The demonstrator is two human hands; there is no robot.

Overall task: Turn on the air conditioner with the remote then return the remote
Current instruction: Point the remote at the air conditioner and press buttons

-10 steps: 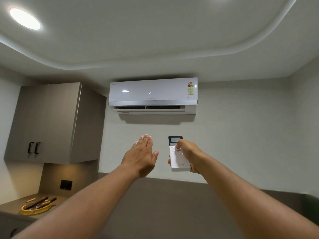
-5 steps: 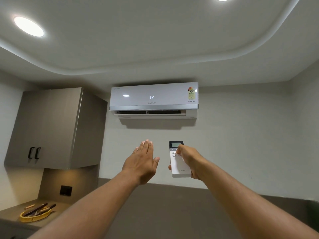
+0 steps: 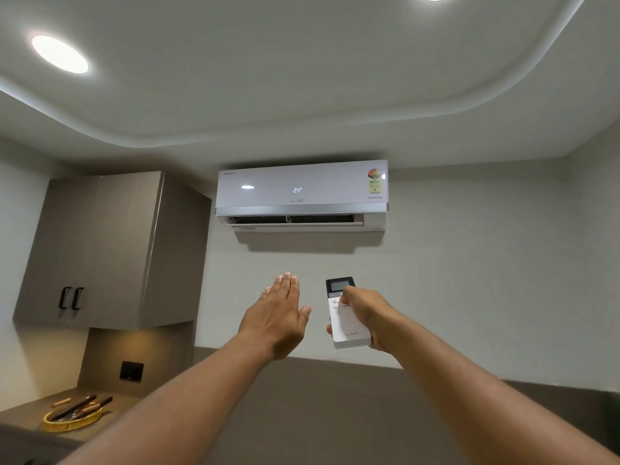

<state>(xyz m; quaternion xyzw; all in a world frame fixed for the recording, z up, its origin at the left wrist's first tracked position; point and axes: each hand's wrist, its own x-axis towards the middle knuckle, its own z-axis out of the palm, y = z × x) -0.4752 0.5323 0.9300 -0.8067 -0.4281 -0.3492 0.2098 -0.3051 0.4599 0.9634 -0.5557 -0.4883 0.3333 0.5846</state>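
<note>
A white split air conditioner (image 3: 302, 193) hangs high on the far wall. Its panel shows "24" and its lower flap stands open. My right hand (image 3: 367, 317) holds a white remote (image 3: 349, 330) with a dark screen on top, pointed up at the unit, thumb resting on the buttons just under the screen. My left hand (image 3: 278, 317) is raised beside it, flat, fingers straight and held together, holding nothing. Both arms reach forward below the unit.
A grey wall cupboard (image 3: 100, 250) with two black handles hangs at the left. Under it, a counter (image 3: 23, 414) carries a yellow tray (image 3: 72, 419) of dark utensils. A black socket plate (image 3: 131, 370) sits on the back panel. Round ceiling lights (image 3: 59, 54) glow overhead.
The view has tilted up slightly, so the air conditioner and both hands sit lower in the frame. The hands keep their pose, and the remote stays gripped and aimed at the unit.
</note>
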